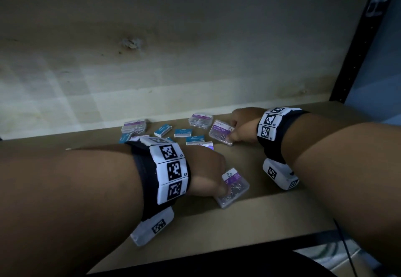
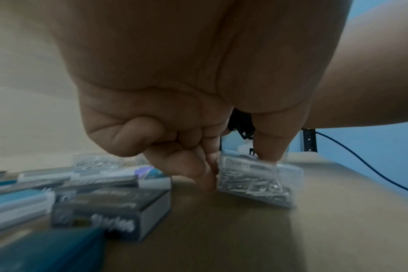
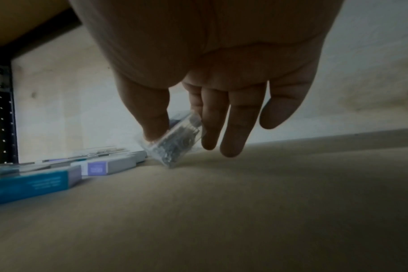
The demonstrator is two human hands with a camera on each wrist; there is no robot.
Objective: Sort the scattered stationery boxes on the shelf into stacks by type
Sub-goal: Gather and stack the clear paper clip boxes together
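My left hand (image 1: pixel 213 176) pinches a clear paper-clip box with a purple label (image 1: pixel 235 186) lying on the brown shelf board (image 1: pixel 249 220); thumb and fingers clamp its end (image 2: pixel 256 182). Farther back, my right hand (image 1: pixel 240 128) pinches a second paper-clip box (image 1: pixel 221 132), tilted up on one edge (image 3: pixel 175 141), between thumb and index finger. Between them lie several blue staple boxes (image 1: pixel 183 133) and two more clear paper-clip boxes (image 1: pixel 199 120) (image 1: pixel 133 125) near the back wall.
A pale wooden back panel (image 1: pixel 173 59) closes the shelf behind the boxes. A black metal upright (image 1: pixel 358 44) stands at the right end. A dark cable (image 1: pixel 347 252) hangs past the front right edge. Bare board stretches to the right of the boxes.
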